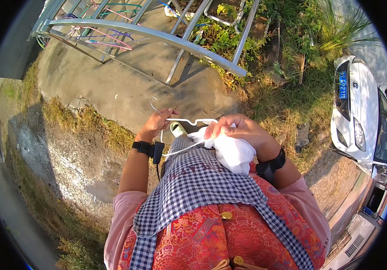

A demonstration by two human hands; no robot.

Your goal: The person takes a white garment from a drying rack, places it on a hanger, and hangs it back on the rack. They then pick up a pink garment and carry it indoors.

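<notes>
My left hand grips a white wire clothes hanger near its hook, which curls up beyond my fingers. The hanger's far part runs across to my right hand. Bunched in that right hand is a white cloth, hanging down in front of my apron. Folds of the cloth and my fingers cover the right end of the hanger. Whether the cloth is on the hanger or only beside it, I cannot tell. Both hands are in front of the blue-and-white checked apron.
Ahead stands a metal drying rack with several coloured hangers on its left part. Concrete paving lies under it. Weeds and dry grass edge the right side, where a white car is parked.
</notes>
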